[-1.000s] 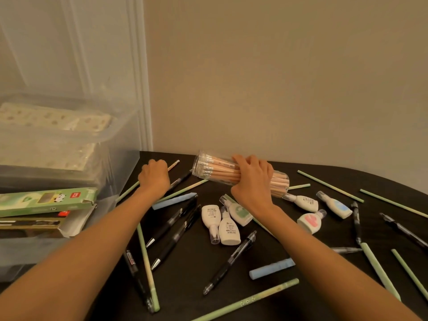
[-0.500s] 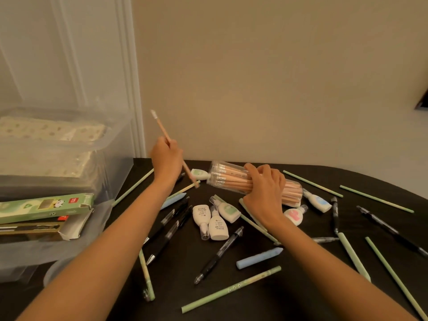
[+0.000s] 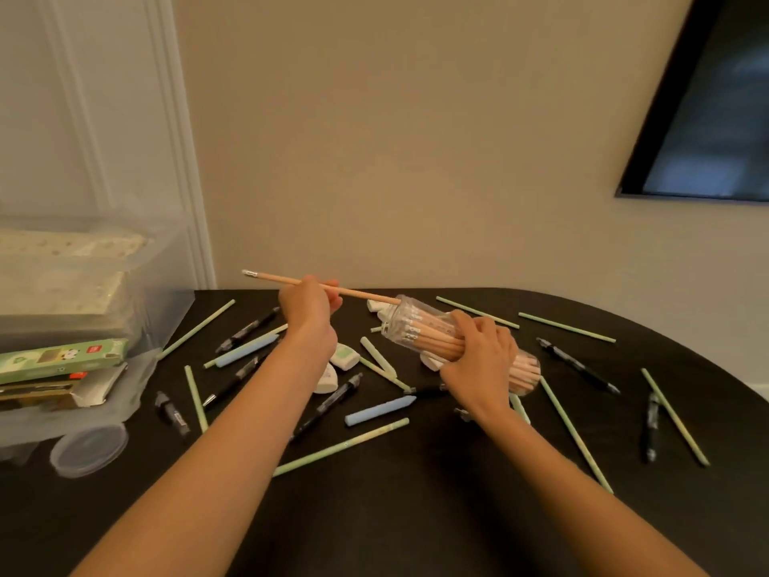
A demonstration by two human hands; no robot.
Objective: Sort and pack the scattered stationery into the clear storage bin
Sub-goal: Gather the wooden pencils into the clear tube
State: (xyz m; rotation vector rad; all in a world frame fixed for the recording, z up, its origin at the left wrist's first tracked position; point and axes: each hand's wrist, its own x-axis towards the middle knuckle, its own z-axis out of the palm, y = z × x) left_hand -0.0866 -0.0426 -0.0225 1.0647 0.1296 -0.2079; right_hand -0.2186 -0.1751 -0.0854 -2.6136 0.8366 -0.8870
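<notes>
The black desk (image 3: 416,514) carries the clear plastic storage bin (image 3: 160,316), well left of the fingers. The right hand (image 3: 482,362) grips a clear plastic tub of pencils (image 3: 420,326). The left hand (image 3: 310,310) pinches one peach wooden pencil (image 3: 366,294), tip at the tub's mouth. The step looks like gathering pencils. Next, the pencil needs sliding straight in.

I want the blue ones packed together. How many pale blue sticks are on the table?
2. The far blue stick lies left of the left hand; the near blue stick lies between the forearms. Arms may hide more.
</notes>
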